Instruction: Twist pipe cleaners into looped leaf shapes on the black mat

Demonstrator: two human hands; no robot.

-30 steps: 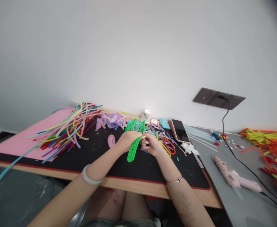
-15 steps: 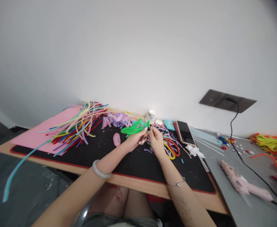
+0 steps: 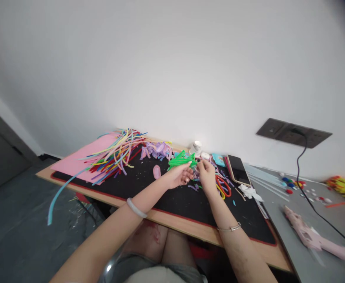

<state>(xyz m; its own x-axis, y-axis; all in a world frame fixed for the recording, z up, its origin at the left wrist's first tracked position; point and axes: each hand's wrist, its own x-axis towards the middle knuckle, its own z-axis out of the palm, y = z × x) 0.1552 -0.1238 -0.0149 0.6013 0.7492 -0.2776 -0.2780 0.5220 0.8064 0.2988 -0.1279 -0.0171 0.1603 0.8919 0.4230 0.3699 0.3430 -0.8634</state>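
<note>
Green loops (image 3: pixel 179 160) took centre stage, held over the mat (image 3: pixel 184 204) toward its far edge, and what a delicate grip! The left hand (image 3: pixel 178 175) had them pinched at their right end between thumb and forefinger, other fingers loosely curled, apparently so the strands could spread freely while the base sat gathered. Close alongside, the right hand (image 3: pixel 207 176) had its fingertips drawn together by that same end; whether anything lay between them could not be told. Now the count: one pink coil (image 3: pixel 157 171) left of the hands, one yellow loop (image 3: pixel 221 192) and one orange loop (image 3: pixel 227 189) by the right wrist. One cup (image 3: pixel 196 148) and one phone (image 3: pixel 238 170) lined the far edge, presumably out of the arms' way. Stems (image 3: pixel 116 157), too many to count, fanned over one sheet (image 3: pixel 73 161) toward the far left corner, perhaps for easy picking!
</note>
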